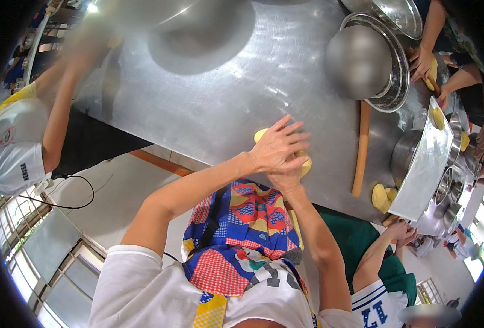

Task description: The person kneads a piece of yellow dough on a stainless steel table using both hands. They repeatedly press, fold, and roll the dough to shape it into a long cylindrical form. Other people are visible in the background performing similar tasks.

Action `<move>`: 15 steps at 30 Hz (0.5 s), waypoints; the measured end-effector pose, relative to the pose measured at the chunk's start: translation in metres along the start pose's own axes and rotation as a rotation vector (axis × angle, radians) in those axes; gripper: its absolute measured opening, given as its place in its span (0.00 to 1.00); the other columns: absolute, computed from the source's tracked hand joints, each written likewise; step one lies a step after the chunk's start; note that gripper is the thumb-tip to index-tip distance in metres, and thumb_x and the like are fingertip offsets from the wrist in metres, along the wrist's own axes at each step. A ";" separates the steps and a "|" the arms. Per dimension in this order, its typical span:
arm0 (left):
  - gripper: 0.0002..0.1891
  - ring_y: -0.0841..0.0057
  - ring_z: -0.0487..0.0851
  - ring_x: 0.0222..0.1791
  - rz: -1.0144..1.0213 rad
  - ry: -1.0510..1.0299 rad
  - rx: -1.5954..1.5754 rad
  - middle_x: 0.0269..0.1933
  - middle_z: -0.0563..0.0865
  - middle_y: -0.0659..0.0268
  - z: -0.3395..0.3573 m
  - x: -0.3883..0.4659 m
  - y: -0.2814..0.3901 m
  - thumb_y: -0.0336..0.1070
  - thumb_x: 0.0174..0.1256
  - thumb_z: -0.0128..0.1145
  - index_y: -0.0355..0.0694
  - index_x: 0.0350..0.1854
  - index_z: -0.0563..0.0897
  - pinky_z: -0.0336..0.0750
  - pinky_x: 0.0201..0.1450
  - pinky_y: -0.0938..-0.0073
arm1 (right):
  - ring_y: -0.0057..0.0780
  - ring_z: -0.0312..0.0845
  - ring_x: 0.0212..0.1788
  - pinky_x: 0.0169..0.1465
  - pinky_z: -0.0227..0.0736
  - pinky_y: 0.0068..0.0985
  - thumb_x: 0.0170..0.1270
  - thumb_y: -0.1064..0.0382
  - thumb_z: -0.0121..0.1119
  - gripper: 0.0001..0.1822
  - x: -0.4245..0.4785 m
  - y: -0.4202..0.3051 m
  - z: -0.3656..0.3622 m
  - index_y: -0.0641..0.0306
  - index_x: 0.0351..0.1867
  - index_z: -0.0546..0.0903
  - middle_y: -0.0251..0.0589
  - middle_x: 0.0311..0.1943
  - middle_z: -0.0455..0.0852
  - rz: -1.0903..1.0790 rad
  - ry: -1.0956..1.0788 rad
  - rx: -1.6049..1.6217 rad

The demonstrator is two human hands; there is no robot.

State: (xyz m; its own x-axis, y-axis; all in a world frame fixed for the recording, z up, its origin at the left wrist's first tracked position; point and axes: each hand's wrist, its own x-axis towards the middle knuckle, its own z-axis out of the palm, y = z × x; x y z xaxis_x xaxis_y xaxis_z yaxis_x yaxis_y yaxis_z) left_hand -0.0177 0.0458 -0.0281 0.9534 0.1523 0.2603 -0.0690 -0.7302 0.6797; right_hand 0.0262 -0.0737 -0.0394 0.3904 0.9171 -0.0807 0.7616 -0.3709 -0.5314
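Yellow dough (306, 165) lies on the steel worktable (209, 123) under my hands, its ends showing at the upper left and lower right of them. My left hand (279, 144) is laid across the top with fingers spread, slightly blurred. Beneath it, my right hand (285, 178) is mostly covered, so its fingers are hidden. Both hands are close to the table edge, in front of my patchwork apron (246, 213).
A wooden rolling pin (361, 151) lies to the right, below a steel basin (397, 90). Dough pieces (382, 197) sit near a metal tray (420, 172). Other people's hands (423, 61) work dough at the far right; another person (25, 135) stands left.
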 end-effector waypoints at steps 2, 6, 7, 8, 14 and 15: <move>0.18 0.62 0.73 0.65 -0.075 -0.028 -0.055 0.56 0.84 0.65 0.002 -0.007 -0.003 0.47 0.64 0.49 0.44 0.46 0.85 0.53 0.74 0.50 | 0.47 0.61 0.68 0.70 0.56 0.41 0.53 0.53 0.68 0.41 0.005 0.006 0.006 0.64 0.68 0.65 0.51 0.67 0.66 -0.027 0.024 0.063; 0.18 0.61 0.74 0.65 -0.181 -0.024 -0.131 0.54 0.85 0.66 0.005 -0.005 -0.020 0.44 0.62 0.48 0.45 0.47 0.86 0.54 0.74 0.49 | 0.47 0.59 0.70 0.70 0.55 0.42 0.50 0.50 0.68 0.43 0.023 0.015 0.007 0.64 0.68 0.66 0.52 0.69 0.65 -0.073 -0.069 0.087; 0.18 0.61 0.73 0.65 -0.180 0.014 -0.116 0.55 0.84 0.66 0.005 -0.003 -0.024 0.43 0.62 0.47 0.45 0.47 0.86 0.54 0.74 0.48 | 0.48 0.59 0.70 0.70 0.55 0.43 0.50 0.50 0.67 0.42 0.030 0.019 0.006 0.64 0.67 0.68 0.53 0.68 0.65 -0.097 -0.071 0.103; 0.18 0.61 0.73 0.66 -0.180 0.052 -0.101 0.56 0.84 0.66 0.005 0.000 -0.031 0.43 0.62 0.46 0.45 0.47 0.86 0.53 0.74 0.48 | 0.49 0.59 0.70 0.70 0.55 0.43 0.51 0.49 0.66 0.41 0.038 0.023 0.006 0.65 0.66 0.69 0.54 0.68 0.66 -0.121 -0.072 0.120; 0.20 0.57 0.64 0.72 -0.247 0.168 -0.047 0.68 0.74 0.62 0.000 0.028 -0.054 0.43 0.65 0.42 0.47 0.50 0.86 0.45 0.75 0.48 | 0.52 0.63 0.68 0.71 0.55 0.45 0.47 0.55 0.64 0.34 0.083 0.045 -0.014 0.67 0.59 0.76 0.55 0.62 0.74 -0.276 -0.232 0.110; 0.20 0.57 0.63 0.72 -0.275 0.203 -0.046 0.68 0.74 0.62 0.004 0.032 -0.059 0.44 0.66 0.42 0.47 0.50 0.86 0.45 0.75 0.48 | 0.52 0.63 0.68 0.71 0.55 0.45 0.47 0.56 0.64 0.33 0.093 0.049 -0.019 0.67 0.58 0.77 0.55 0.61 0.75 -0.305 -0.255 0.061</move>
State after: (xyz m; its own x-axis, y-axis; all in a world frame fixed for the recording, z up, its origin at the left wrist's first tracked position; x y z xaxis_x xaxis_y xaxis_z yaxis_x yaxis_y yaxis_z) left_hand 0.0181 0.0912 -0.0623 0.8608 0.4716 0.1911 0.1647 -0.6136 0.7722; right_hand 0.1094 -0.0096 -0.0570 0.0049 0.9935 -0.1140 0.7875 -0.0741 -0.6118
